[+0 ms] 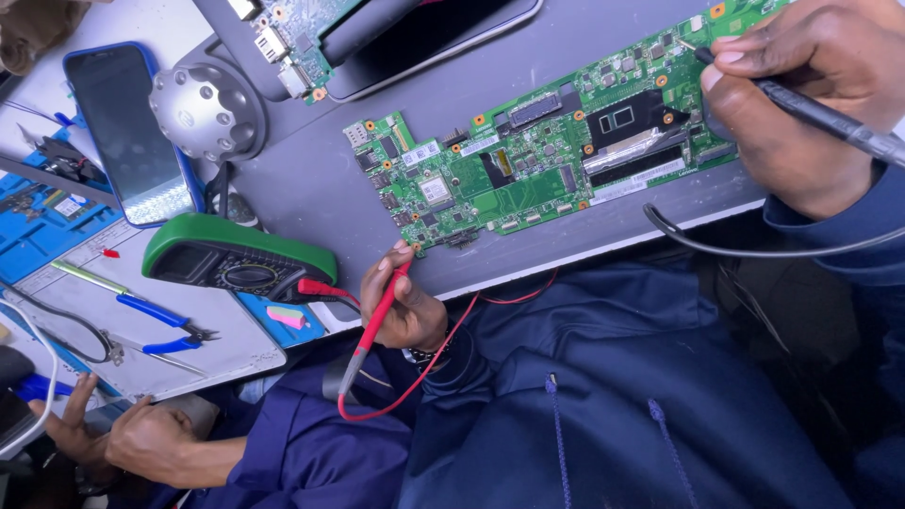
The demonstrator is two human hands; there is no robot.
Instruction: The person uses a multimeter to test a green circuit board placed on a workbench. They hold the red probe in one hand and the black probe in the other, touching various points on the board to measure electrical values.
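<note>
Fingers of the right hand (801,104) pinch a black probe (820,115), its tip on the green circuit board (528,160) lying flat on the grey desk (311,179). The left hand (405,306) pinches a red probe (372,325) just below it. The board looks light, stiff and fragile, best held by its bare edges.

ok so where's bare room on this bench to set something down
Barest patch: the grey mat between the domed metal weight and the green circuit board. A narrower strip runs below the board beside the left hand. The left side is crowded: phone, multimeter, blue pliers.
</note>
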